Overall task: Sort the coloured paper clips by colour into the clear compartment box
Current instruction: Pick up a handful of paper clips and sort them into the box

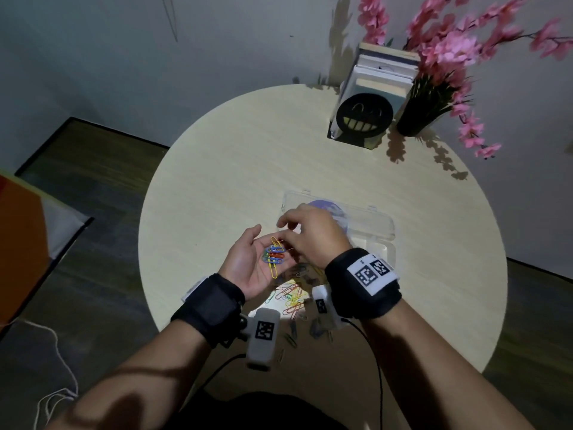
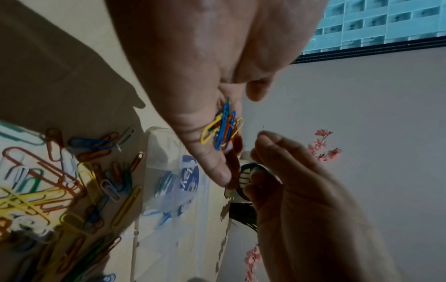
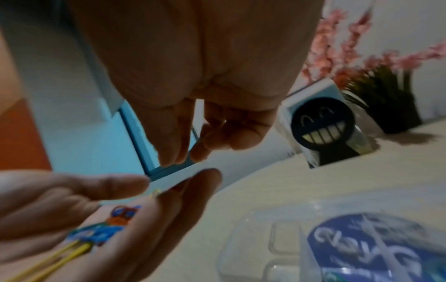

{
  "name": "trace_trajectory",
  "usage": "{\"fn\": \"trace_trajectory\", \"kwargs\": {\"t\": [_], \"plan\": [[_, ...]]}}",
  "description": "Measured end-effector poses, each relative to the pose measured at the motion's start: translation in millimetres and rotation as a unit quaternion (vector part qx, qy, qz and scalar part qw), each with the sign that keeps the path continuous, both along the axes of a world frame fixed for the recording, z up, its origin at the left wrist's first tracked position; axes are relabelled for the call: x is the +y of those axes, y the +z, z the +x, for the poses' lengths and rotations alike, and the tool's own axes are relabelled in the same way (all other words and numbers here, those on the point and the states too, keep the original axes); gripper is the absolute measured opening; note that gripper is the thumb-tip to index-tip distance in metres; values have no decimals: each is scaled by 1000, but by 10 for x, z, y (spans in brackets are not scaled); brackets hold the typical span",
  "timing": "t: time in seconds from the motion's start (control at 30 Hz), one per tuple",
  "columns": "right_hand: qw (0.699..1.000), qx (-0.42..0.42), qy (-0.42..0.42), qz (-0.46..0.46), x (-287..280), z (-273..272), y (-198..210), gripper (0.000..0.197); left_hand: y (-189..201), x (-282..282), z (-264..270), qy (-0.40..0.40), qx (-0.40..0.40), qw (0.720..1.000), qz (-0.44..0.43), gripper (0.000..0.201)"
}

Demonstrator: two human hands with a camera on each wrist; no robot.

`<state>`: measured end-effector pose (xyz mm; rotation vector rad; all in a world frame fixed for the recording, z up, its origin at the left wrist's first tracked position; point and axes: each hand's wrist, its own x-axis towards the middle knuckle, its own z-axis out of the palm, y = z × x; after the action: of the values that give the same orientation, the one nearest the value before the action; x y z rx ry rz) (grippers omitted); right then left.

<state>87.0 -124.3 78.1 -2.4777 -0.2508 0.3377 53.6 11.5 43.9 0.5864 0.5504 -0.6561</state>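
My left hand (image 1: 245, 262) lies palm up above the table and carries a small bunch of paper clips (image 1: 273, 256), yellow, blue, red and green. The same bunch (image 2: 224, 129) shows on the palm in the left wrist view. My right hand (image 1: 310, 237) hovers just right of that palm, fingers curled. Its thumb and fingertips (image 3: 193, 152) pinch what looks like one thin clip, colour unclear. The clear compartment box (image 1: 384, 225), with a round blue sticker, lies open behind the right hand. A loose pile of clips (image 1: 291, 297) sits on the table under both wrists.
A black smiling-face bookend (image 1: 361, 119) with books and a dark vase of pink flowers (image 1: 415, 116) stand at the far right of the round table (image 1: 217, 169). Stray clips (image 1: 291, 338) lie near the front edge. An orange object (image 1: 18, 249) is on the floor to the left.
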Motion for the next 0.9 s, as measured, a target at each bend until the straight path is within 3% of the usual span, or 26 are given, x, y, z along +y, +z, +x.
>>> {"fn": "trace_trajectory", "kwargs": {"t": [0.1, 0.27, 0.37, 0.47, 0.6, 0.77, 0.9], "plan": [[995, 2, 56, -79, 8, -82, 31, 16, 38, -82, 0, -23, -10, 1000, -4, 64], [995, 2, 63, -73, -1, -161, 52, 9, 58, -147, -9, -40, -5, 999, -3, 68], [999, 11, 45, -20, -21, -215, 91, 2, 37, -158, -23, -52, -11, 999, 6, 69], [995, 37, -39, 88, -95, -235, 139, 12, 36, -161, -20, -51, -12, 999, 16, 70], [986, -13, -98, 135, -213, -301, 242, 13, 33, -182, 21, -13, 8, 1000, 16, 66], [998, -21, 43, 38, -175, -524, 251, 13, 63, -221, 74, 20, 5, 1000, 17, 62], [992, 2, 102, -72, -89, -621, 200, 19, 106, -247, 67, 24, 8, 1000, 11, 60]]}}
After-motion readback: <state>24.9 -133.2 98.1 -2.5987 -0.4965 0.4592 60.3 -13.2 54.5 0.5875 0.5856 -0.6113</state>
